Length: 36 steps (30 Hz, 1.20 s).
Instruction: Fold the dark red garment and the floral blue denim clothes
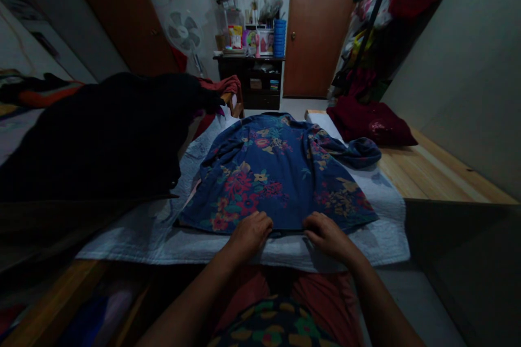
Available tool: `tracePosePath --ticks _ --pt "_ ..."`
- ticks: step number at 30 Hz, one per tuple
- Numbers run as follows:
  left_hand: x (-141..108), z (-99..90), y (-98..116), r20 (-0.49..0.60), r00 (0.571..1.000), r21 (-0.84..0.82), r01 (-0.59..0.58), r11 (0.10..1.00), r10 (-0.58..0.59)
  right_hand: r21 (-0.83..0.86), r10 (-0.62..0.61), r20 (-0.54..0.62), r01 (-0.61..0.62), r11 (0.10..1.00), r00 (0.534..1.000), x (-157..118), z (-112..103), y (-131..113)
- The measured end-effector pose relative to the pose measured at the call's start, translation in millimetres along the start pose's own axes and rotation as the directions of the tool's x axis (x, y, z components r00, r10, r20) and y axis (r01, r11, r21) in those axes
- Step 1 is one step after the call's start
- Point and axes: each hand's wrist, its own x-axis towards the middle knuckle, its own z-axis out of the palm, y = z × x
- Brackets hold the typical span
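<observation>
A blue floral garment [285, 173] lies spread out on a pale blue-white cloth [163, 244], its collar at the far end. One sleeve bends out to the right. My left hand [253, 230] pinches the garment's near hem a little left of the middle. At the same hem, farther right, my right hand [323, 232] has its fingers closed on the edge. Between the two hands the hem runs almost straight.
A large dark pile of cloth [93, 141] rises at the left. A folded maroon garment [372, 122] lies on a wooden surface [427, 176] at the right. Farther back stand a fan [184, 31], a dark cabinet [249, 84] and a brown door [317, 27].
</observation>
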Motion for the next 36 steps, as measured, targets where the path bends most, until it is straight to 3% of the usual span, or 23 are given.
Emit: tracePosePath --ticks 4,7,10,13,16,19,24,31,36 --pt "-4 -7.5 -1 0.055 0.998 -0.019 -0.002 1.000 0.003 -0.016 -0.017 -0.264 0.014 1.000 0.964 -7 -19 18" --pt "-2 -13.3 -2 0.100 0.995 -0.046 0.007 0.999 -0.002 -0.156 -0.008 -0.545 -0.092 0.984 0.838 -11 -42 38" --pt "3 -21.2 3 0.136 0.991 -0.027 -0.001 1.000 0.004 -0.252 0.065 -0.710 -0.339 0.906 0.702 -15 -65 59" --pt "8 -26.3 12 0.121 0.992 -0.025 -0.022 0.999 0.025 -0.198 0.266 -0.685 -0.525 0.828 0.679 -20 -81 74" --pt "12 -23.4 21 0.094 0.994 -0.041 -0.054 0.998 0.058 -0.099 0.454 -0.560 -0.600 0.794 0.693 -24 -87 80" --pt "15 -15.6 25 0.095 0.994 -0.017 -0.053 0.998 0.054 -0.053 0.459 -0.507 -0.558 0.828 0.730 -26 -86 81" --pt "18 -8.3 23 0.110 0.993 -0.020 -0.033 0.999 0.035 -0.002 0.468 -0.512 -0.546 0.838 0.720 -28 -84 85" --pt "31 -10.4 21 0.147 0.988 -0.058 -0.036 0.998 0.044 0.319 0.550 -0.309 -0.460 0.829 0.776 -28 -89 88" --pt "50 -2.4 28 0.048 0.996 -0.024 -0.072 0.997 0.073 0.320 0.559 -0.342 -0.466 0.825 0.755 -27 -90 76"
